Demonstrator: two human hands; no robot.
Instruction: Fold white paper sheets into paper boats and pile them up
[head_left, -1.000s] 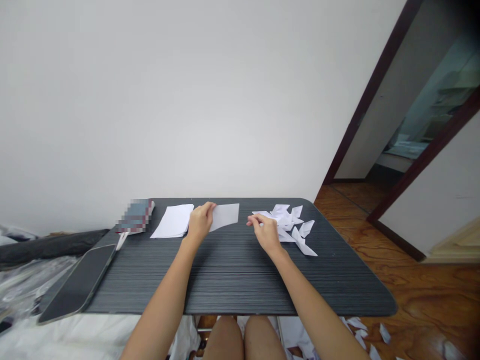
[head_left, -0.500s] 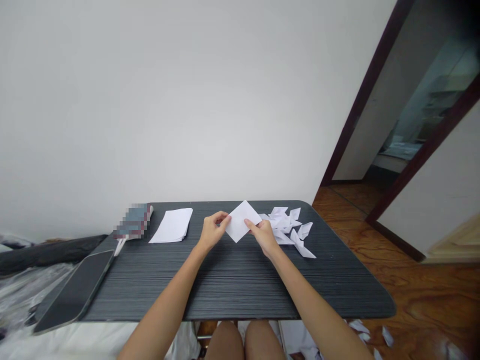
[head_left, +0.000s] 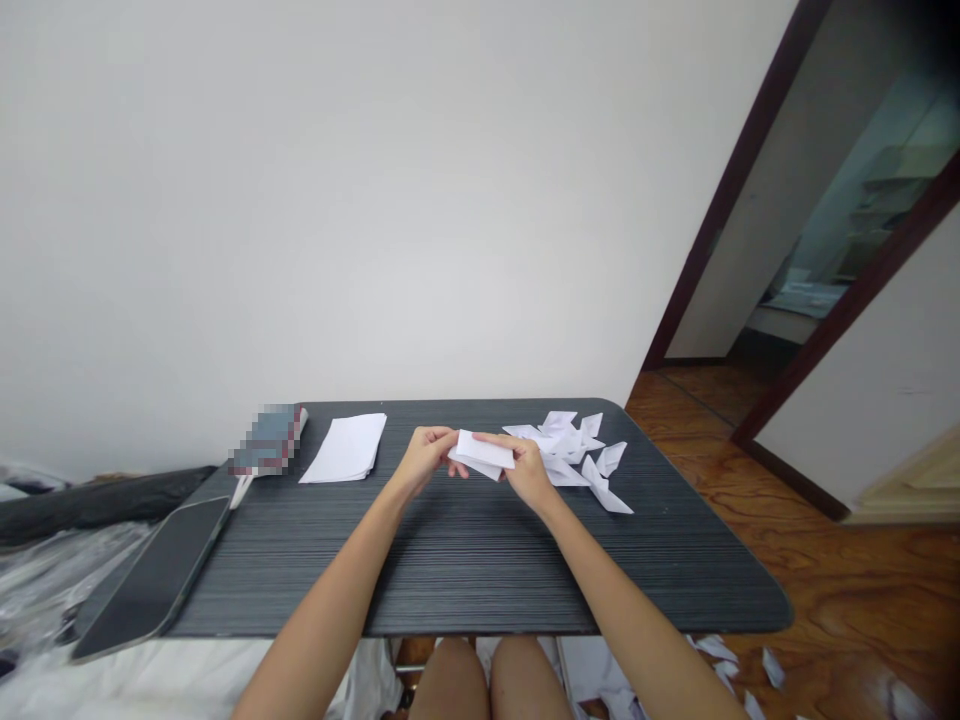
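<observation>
A small folded piece of white paper (head_left: pixel 486 452) is held between my two hands, a little above the dark table. My left hand (head_left: pixel 426 460) pinches its left end, some fingertips showing beneath the paper. On the right end, my right hand (head_left: pixel 525 468) grips it with the fingers laid along the upper edge. Just right of my right hand lies a pile of folded white paper pieces (head_left: pixel 559 440), with pointed corners. To the left of my left hand rests a stack of flat white paper sheets (head_left: pixel 345 447).
The dark wood-grain table (head_left: pixel 480 570) stands against a white wall. At its left are a book-like object (head_left: pixel 268 440), partly pixelated, and a dark flat tablet-like device (head_left: pixel 154 580) with a white cable. Paper scraps (head_left: pixel 718 650) lie on the floor at right, near a doorway.
The paper was a flat diamond facing me; now it is doubled over into a narrower strip, tilted down to the right. My right fingers have moved onto its upper edge.
</observation>
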